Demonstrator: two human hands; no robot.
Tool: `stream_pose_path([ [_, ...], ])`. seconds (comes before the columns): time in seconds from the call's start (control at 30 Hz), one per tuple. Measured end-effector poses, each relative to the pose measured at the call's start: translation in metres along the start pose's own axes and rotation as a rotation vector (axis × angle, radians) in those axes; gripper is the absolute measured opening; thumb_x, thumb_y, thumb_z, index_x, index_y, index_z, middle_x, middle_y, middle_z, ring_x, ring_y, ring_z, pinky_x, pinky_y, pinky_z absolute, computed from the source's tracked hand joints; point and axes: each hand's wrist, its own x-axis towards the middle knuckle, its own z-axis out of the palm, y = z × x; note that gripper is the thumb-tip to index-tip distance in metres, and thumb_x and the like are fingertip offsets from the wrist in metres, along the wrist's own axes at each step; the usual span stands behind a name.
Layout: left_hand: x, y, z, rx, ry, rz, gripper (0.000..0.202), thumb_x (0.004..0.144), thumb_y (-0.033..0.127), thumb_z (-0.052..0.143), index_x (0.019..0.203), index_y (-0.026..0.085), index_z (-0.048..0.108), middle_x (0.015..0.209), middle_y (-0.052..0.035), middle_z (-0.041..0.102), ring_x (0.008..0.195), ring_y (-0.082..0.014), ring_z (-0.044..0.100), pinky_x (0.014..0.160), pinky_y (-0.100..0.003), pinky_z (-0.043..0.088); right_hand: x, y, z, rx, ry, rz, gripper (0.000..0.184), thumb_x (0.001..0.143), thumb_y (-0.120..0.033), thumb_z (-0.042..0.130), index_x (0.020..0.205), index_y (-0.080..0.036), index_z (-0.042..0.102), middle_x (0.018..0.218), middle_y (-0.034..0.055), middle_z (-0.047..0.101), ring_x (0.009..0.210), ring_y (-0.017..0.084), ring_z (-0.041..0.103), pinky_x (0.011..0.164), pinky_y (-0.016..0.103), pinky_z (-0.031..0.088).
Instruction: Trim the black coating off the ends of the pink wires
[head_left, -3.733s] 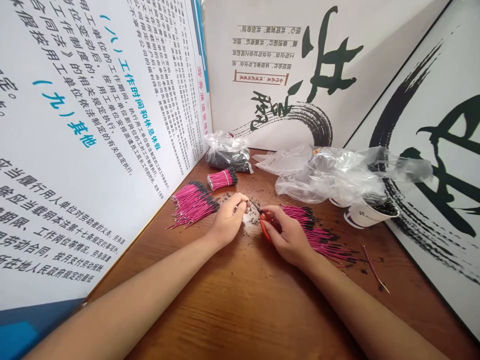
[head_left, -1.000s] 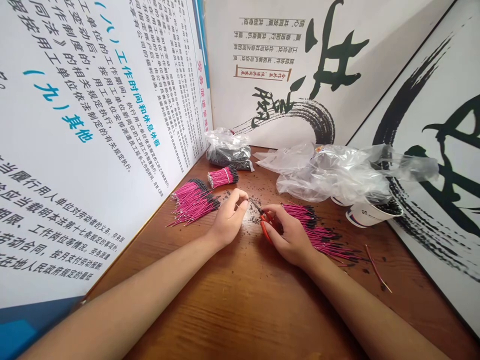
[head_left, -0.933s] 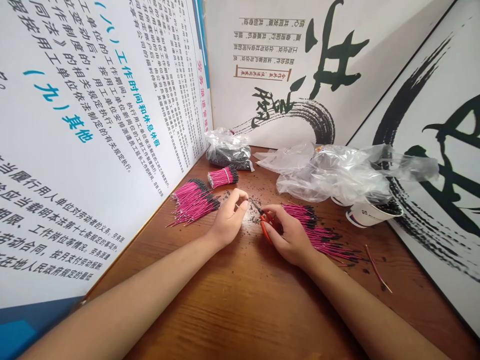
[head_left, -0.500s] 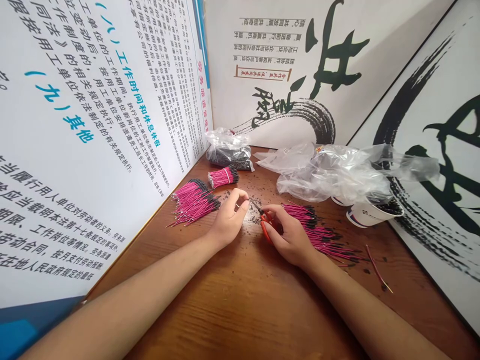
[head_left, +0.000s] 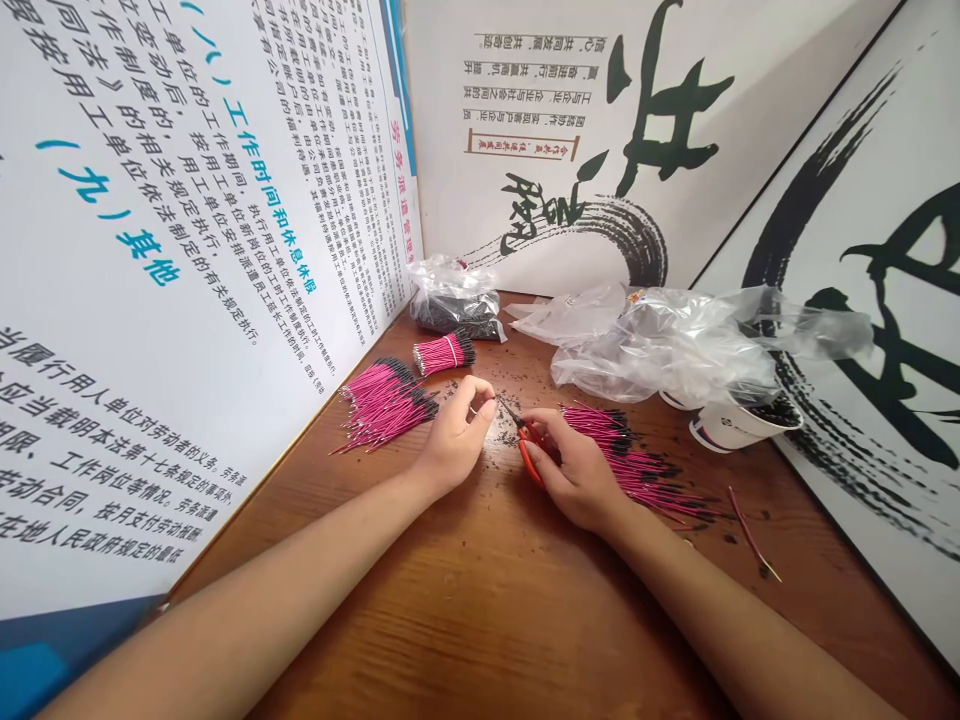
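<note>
Fingers of the right hand clench orange-handled scissors while the left hand pinches, whether on a wire hidden, between a pink wire pile and a second pile on the counter — a banded bundle looks finished, a bagged dark mass apparently remains.

A brown wooden tabletop with a visible grain runs into a corner closed off by large white display boards. On the left, a board carries dense Chinese text with teal headings; the boards behind and to the right bear bold black brush calligraphy.
</note>
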Motion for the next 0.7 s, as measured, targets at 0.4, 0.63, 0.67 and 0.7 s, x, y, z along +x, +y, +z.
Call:
stream_pose_path([
  [0.4,-0.0005,0.0005,-0.0003,0.041,-0.017,0.001,0.008,0.093,0.027,0.046,0.09,0.02,0.047,0.083,0.0004,0.051,0.075,-0.0139,0.049,0.072,-0.027,0.041,0.0002,-0.0006,-0.0005,0.024,0.032,-0.006,0.023,0.095,-0.024,0.05,0.117,-0.023,0.051,0.087,0.0013,0.066,0.069,0.017,0.062,0.065,0.027,0.046],
  [0.63,-0.0011,0.0006,0.0,0.033,0.006,0.003,0.008,0.094,0.027,0.046,0.091,0.02,0.047,0.082,0.0011,0.05,0.072,-0.0132,0.047,0.069,-0.026,0.04,-0.0002,-0.0013,0.0002,0.002,0.025,-0.005,0.024,0.094,-0.024,0.05,0.118,-0.022,0.053,0.085,0.0013,0.065,0.069,0.017,0.061,0.063,0.027,0.045],
  [0.67,-0.0009,0.0007,0.0001,0.03,0.008,0.003,0.008,0.094,0.027,0.046,0.091,0.02,0.047,0.082,0.0011,0.05,0.072,-0.0131,0.047,0.069,-0.026,0.04,-0.0004,-0.001,0.0,0.0,0.023,-0.001,0.024,0.094,-0.024,0.051,0.119,-0.022,0.053,0.085,0.0012,0.065,0.069,0.017,0.061,0.064,0.027,0.045],
  [0.7,-0.0006,0.0007,0.0001,0.029,0.009,0.005,0.007,0.094,0.027,0.046,0.091,0.02,0.048,0.082,0.001,0.051,0.072,-0.013,0.047,0.069,-0.026,0.04,-0.0005,-0.0006,-0.0002,-0.002,0.02,0.001,0.025,0.094,-0.024,0.051,0.119,-0.022,0.053,0.085,0.0013,0.066,0.07,0.017,0.061,0.064,0.027,0.045],
])
